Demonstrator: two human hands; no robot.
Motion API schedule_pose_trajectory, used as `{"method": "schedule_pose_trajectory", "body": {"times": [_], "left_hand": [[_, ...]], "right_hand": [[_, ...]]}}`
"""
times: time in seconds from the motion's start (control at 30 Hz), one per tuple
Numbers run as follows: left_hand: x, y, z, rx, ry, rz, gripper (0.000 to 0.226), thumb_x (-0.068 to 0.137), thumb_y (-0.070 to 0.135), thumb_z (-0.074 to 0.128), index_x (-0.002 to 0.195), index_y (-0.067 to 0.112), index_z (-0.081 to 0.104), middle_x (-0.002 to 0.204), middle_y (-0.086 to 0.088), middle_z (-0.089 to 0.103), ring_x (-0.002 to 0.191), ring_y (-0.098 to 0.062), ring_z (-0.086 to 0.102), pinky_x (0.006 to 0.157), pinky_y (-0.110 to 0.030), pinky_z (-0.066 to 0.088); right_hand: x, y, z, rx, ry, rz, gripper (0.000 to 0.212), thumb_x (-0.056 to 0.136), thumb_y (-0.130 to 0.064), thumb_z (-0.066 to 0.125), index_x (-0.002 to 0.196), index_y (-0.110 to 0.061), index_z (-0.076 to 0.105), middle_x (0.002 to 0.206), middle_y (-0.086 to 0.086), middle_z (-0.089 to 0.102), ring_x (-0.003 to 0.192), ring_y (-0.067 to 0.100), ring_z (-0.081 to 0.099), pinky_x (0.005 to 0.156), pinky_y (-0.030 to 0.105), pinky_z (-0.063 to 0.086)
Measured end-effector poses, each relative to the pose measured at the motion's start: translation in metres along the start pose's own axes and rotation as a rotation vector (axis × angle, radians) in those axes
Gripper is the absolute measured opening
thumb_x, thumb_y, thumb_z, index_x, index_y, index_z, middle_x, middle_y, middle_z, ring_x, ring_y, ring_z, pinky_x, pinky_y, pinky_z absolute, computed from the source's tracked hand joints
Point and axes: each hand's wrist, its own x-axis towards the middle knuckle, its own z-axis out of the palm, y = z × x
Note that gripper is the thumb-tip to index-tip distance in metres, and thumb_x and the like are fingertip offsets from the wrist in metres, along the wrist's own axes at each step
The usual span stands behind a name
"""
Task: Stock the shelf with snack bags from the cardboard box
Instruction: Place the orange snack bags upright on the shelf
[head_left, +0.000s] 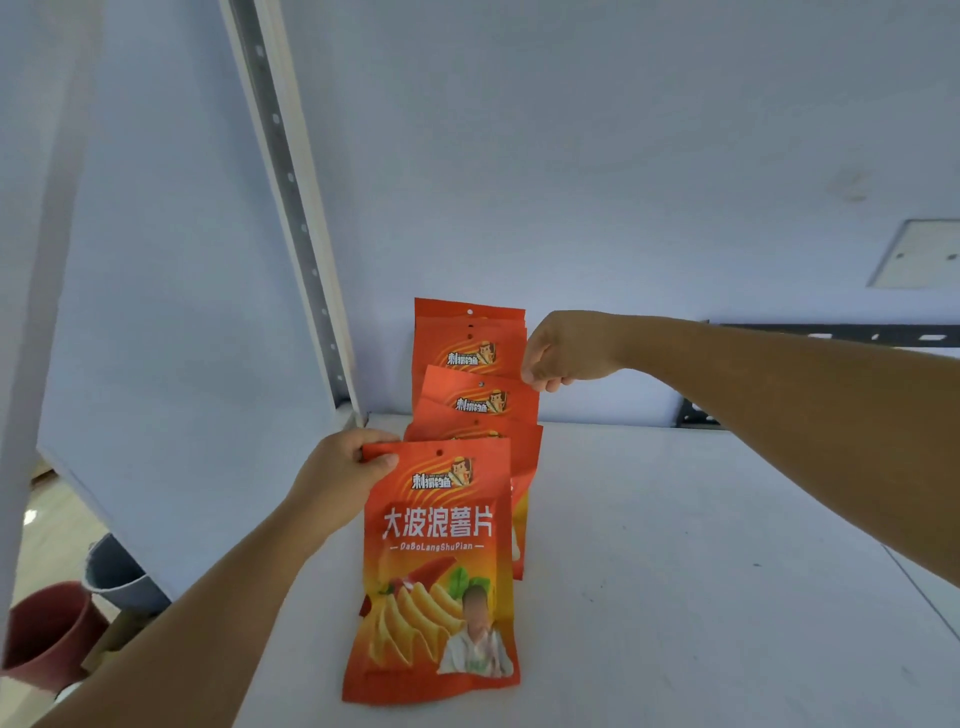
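Observation:
Several red-orange snack bags stand in a row on the white shelf (675, 545), running from the back wall toward me. My left hand (348, 470) pinches the top left corner of the front snack bag (436, 561), which stands upright. My right hand (563, 351) reaches in from the right with curled fingers and pinches the top right corner of a middle snack bag (480, 402). Behind it the rearmost snack bags (467, 332) lean against the back wall. The cardboard box is not in view.
A white upright post (291, 197) with a perforated metal strip bounds the shelf on the left. Black metal brackets (831, 335) run along the back right. Below left on the floor stand a red bucket (47, 634) and a grey bucket (117, 574).

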Motion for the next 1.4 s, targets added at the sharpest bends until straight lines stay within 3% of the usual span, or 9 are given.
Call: {"method": "schedule_pose_trajectory", "body": {"times": [0.17,0.3,0.43,0.63,0.87,1.0,1.17,1.3,1.4], "left_hand": [[0.003,0.02,0.006,-0.166,0.08,0.082,0.017,0.092,0.035,0.068,0.105,0.023,0.069,0.092,0.009,0.074,0.079,-0.011,0.074,0.074,-0.029,0.059],[0.01,0.037,0.007,-0.248,0.104,0.114,0.014,0.091,0.038,0.069,0.1,0.027,0.068,0.09,0.011,0.075,0.072,-0.008,0.074,0.065,-0.022,0.057],[0.014,0.036,0.011,-0.21,0.047,0.08,0.017,0.092,0.036,0.069,0.104,0.024,0.065,0.096,0.008,0.071,0.079,-0.01,0.072,0.062,-0.022,0.054],[0.017,0.027,0.012,-0.218,-0.007,0.094,0.011,0.088,0.026,0.075,0.097,0.026,0.068,0.095,0.002,0.075,0.087,-0.018,0.073,0.07,-0.032,0.058],[0.018,0.028,0.009,-0.13,-0.039,0.096,0.012,0.089,0.031,0.073,0.098,0.027,0.066,0.095,0.005,0.073,0.088,-0.015,0.071,0.066,-0.029,0.057],[0.017,0.036,0.007,-0.042,-0.022,0.122,0.021,0.09,0.039,0.069,0.103,0.024,0.064,0.097,0.007,0.07,0.085,-0.012,0.069,0.061,-0.026,0.055],[0.006,0.065,0.02,0.134,-0.084,0.301,0.01,0.09,0.033,0.07,0.098,0.029,0.066,0.096,0.012,0.069,0.089,-0.006,0.066,0.077,-0.031,0.056],[-0.011,0.105,0.054,0.111,-0.169,0.397,0.012,0.088,0.022,0.074,0.099,0.026,0.07,0.095,0.011,0.072,0.091,-0.002,0.066,0.083,-0.023,0.051],[-0.029,0.138,0.093,0.063,-0.262,0.437,0.018,0.087,0.012,0.074,0.093,0.028,0.068,0.095,0.005,0.073,0.092,-0.012,0.069,0.087,-0.027,0.053]], "right_hand": [[-0.018,0.008,0.008,-0.011,-0.001,0.041,0.018,0.092,-0.016,0.059,0.094,-0.02,0.076,0.089,-0.007,0.077,0.085,0.007,0.073,0.076,0.023,0.056],[-0.034,0.016,0.001,-0.012,0.028,0.073,0.019,0.092,-0.016,0.058,0.096,-0.019,0.076,0.091,-0.007,0.077,0.085,0.008,0.073,0.079,0.026,0.058],[-0.05,0.023,0.0,-0.012,0.047,0.099,0.017,0.093,-0.018,0.059,0.091,-0.023,0.075,0.089,-0.008,0.077,0.081,0.005,0.072,0.074,0.022,0.055],[-0.063,0.031,0.006,-0.033,0.054,0.137,0.017,0.092,-0.017,0.059,0.093,-0.021,0.076,0.086,-0.01,0.076,0.069,-0.003,0.068,0.073,0.02,0.054],[-0.081,0.036,0.011,-0.016,0.053,0.169,0.016,0.092,-0.019,0.059,0.091,-0.023,0.075,0.088,-0.009,0.077,0.078,0.002,0.072,0.075,0.02,0.054],[-0.096,0.044,0.011,-0.02,0.07,0.195,0.016,0.093,-0.022,0.06,0.089,-0.024,0.075,0.078,-0.013,0.074,0.065,-0.008,0.066,0.058,0.009,0.046],[-0.133,0.064,0.009,0.062,0.113,0.229,0.014,0.086,-0.029,0.062,0.082,-0.032,0.075,0.084,-0.007,0.076,0.078,0.005,0.068,0.078,0.026,0.055],[-0.187,0.088,0.01,0.111,0.154,0.251,0.017,0.089,-0.026,0.061,0.083,-0.036,0.074,0.086,-0.007,0.076,0.07,-0.002,0.064,0.074,0.022,0.051],[-0.24,0.112,0.015,0.183,0.218,0.282,0.014,0.09,-0.025,0.064,0.092,-0.029,0.077,0.089,-0.006,0.076,0.075,0.001,0.066,0.079,0.025,0.055]]}}
